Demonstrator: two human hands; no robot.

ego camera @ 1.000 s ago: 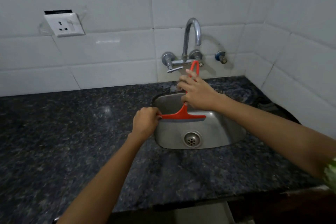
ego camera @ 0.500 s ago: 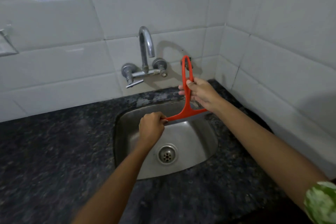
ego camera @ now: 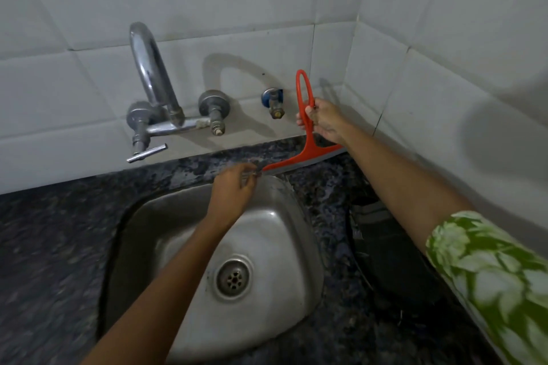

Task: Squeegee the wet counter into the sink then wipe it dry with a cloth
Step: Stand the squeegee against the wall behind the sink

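Two hands engaged on red squeegee [ego camera: 307, 151] at back strip of dark granite counter [ego camera: 329, 187], behind steel sink [ego camera: 267, 216]. Loop handle clamped by right hand [ego camera: 324, 120]; blade's left tip pinched by left hand [ego camera: 237, 187]. Squeegee step judged under way; pull toward basin required next. No cloth seen.

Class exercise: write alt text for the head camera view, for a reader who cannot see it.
A person's right hand holds a red squeegee by its loop handle, its blade on the dark granite counter behind a steel sink, while the left hand pinches the blade's end. A chrome tap is on the white tiled wall.
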